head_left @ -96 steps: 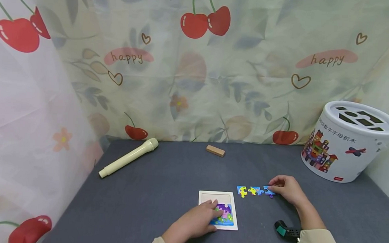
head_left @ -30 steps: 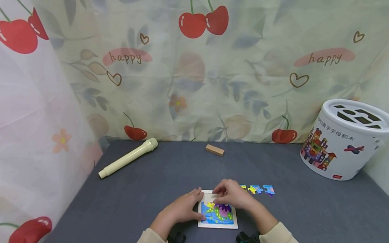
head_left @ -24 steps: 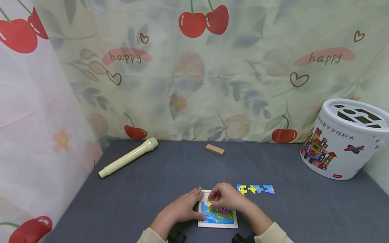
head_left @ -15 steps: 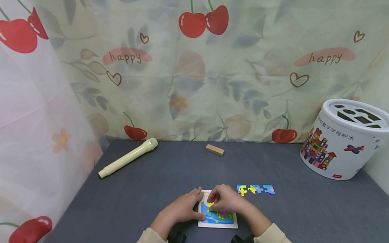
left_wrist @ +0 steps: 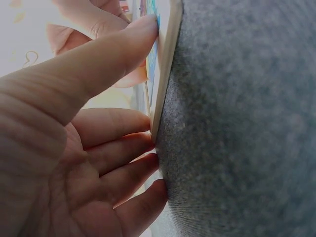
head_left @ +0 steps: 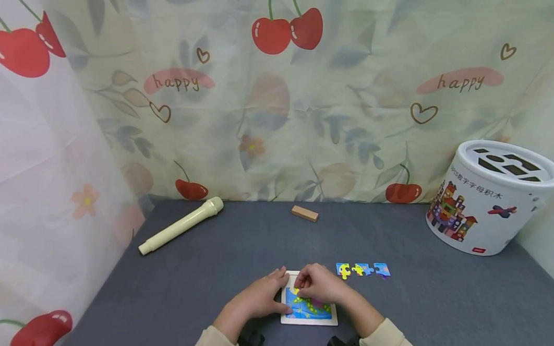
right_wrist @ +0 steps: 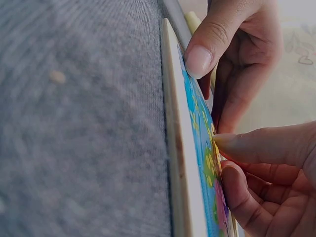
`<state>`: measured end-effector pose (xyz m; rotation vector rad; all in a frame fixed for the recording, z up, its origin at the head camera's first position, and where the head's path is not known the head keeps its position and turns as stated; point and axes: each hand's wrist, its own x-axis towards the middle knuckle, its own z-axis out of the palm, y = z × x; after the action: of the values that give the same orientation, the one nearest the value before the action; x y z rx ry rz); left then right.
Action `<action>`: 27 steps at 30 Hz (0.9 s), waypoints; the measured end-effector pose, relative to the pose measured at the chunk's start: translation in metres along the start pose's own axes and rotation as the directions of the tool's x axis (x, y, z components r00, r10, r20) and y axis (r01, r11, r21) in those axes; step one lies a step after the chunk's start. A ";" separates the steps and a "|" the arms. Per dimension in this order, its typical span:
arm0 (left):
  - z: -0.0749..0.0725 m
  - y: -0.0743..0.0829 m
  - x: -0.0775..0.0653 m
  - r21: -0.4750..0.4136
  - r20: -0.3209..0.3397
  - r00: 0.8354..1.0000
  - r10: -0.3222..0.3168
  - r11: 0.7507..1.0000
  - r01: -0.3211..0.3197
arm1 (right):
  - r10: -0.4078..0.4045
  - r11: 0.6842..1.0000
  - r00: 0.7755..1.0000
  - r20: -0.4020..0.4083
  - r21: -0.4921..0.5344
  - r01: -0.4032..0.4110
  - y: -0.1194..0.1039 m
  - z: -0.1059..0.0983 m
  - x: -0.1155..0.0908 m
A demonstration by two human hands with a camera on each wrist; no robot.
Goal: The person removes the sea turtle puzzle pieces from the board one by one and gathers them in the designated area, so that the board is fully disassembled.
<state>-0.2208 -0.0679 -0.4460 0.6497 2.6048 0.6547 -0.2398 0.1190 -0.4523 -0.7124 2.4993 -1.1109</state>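
A square jigsaw puzzle in a pale wooden tray (head_left: 332,322) lies on the table, partly filled with a blue, green and purple picture. My left hand (head_left: 258,296) rests along the tray's left side, thumb on the lower left of the picture and fingers at the edge. The left wrist view shows its thumb (left_wrist: 140,37) pressing the tray. My right hand (head_left: 323,283) is over the picture, thumb and forefinger pinching a yellow-marked puzzle piece (right_wrist: 216,148) at the surface. That piece is mostly hidden. Three loose puzzle pieces (head_left: 362,270) lie to the right, behind the tray.
A cream microphone-shaped stick (head_left: 180,226) lies at the back left. A small wooden block (head_left: 305,213) is near the table's back edge. A white lidded bucket (head_left: 491,205) stands at the back right. Patterned cloth (head_left: 270,115) hangs behind the table.
The right hand has moved from the loose pieces at the right onto the tray, then slightly left and down. The left hand has shifted from over the picture to the tray's left edge.
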 end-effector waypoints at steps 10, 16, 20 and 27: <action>0.000 0.000 -0.001 -0.005 -0.001 1.000 0.006 1.000 -0.006 | 0.018 1.000 1.000 -0.006 0.018 -0.018 -0.001 0.001 -0.001; 0.000 0.001 -0.002 0.006 -0.008 1.000 0.016 1.000 -0.016 | 0.016 0.999 1.000 -0.014 0.031 -0.015 0.000 0.001 -0.001; 0.000 0.001 -0.002 0.013 -0.011 1.000 0.019 1.000 -0.019 | 0.030 0.998 0.999 -0.016 0.060 -0.029 0.001 0.001 0.000; 0.000 0.001 -0.002 0.008 -0.009 1.000 0.007 1.000 -0.007 | 0.031 0.998 0.999 0.026 0.052 -0.032 -0.001 -0.001 0.001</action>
<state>-0.2192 -0.0677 -0.4447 0.6596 2.6156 0.6511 -0.2411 0.1186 -0.4507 -0.6662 2.4420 -1.1453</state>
